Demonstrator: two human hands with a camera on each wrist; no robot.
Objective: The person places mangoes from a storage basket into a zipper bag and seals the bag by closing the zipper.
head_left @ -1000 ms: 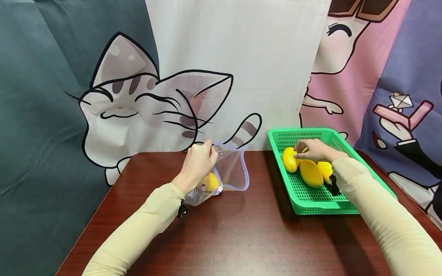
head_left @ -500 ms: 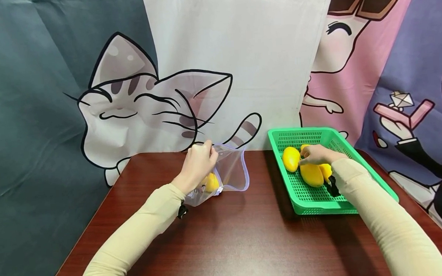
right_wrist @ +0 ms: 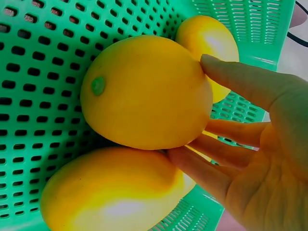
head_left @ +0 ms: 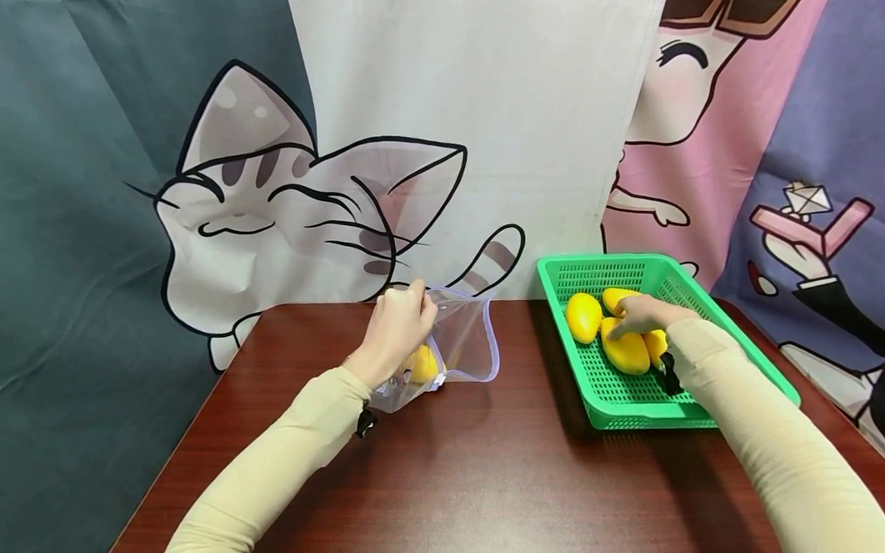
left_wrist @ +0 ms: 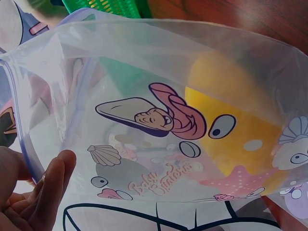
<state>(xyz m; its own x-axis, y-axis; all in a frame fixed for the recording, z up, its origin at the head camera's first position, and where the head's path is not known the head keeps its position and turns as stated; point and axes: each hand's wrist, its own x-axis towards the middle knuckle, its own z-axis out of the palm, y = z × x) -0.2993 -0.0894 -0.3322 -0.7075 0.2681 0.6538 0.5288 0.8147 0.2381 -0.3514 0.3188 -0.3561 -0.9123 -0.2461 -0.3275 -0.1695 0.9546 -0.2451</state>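
Right hand [head_left: 643,310]: It was inside the green basket [head_left: 598,417], its fingers spread and nearly straight, not wrapped round anything. The thumb lay to one side of a mango and the other fingers to the opposite side, tips at its rounded end.
Mango at the fingers [right_wrist: 144,91]: It was a plump yellow oval in the basket, with a small green spot at the end away from the palm.
Other mangoes [head_left: 583,317]: They sat close about it, four fruits in the basket altogether.
Mango feel: The skin looked smooth and slightly glossy, so probably firm and a little slippery. Its weight could not be told.
Mango hold: Best across the wide middle, thumb against fingers; the tapering end seemed likely to slip out.
Left hand [head_left: 396,325]: Its fingers were curled tightly on the lilac edge of the clear bag [head_left: 470,342].
Clear bag: It stood on the dark red worktop [head_left: 468,476], left of the basket, its mouth seemingly open, with shells and a pink starfish printed on it.
Bag feel: Thin, light and limp by its look, apt to fold; the edge appeared the steadiest place to hold.
Bagged mango [left_wrist: 236,110]: Another yellow fruit showed through the plastic, low down, probably weighting the bottom.
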